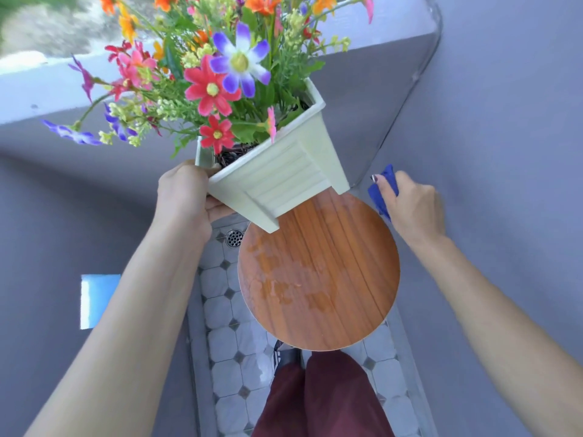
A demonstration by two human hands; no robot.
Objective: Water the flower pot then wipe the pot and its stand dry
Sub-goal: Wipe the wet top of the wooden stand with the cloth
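Nearest the camera, the person's legs in dark red trousers (318, 402) stand on a floor of pale octagonal tiles (227, 342) between grey walls.

Above the legs sits the round wooden stand (318, 272). Its top carries patches of water film, mainly on the side toward the left hand. The stand lies between the two hands and below them.

The left hand (186, 197) is closed around the near-left corner of the pale green square flower pot (277, 175), fingers curled under the rim, thumb side on the outer wall. The pot is tilted, its mouth leaning away to the upper left. It extends up and to the right of the left hand. Its lower corner overlaps the far edge of the stand; whether it touches the wood cannot be determined.

The right hand (410, 206) is curled around a bunched blue cloth (383, 190). It is positioned beside the far-right edge of the stand, just right of the pot's base and apart from it.

A round floor drain (234, 238) lies below the left hand, just left of the stand.

Farther out, red, purple, orange and pink flowers (220, 77) spread from the pot, above and beyond the left hand. A pale ledge (47, 86) runs behind them.
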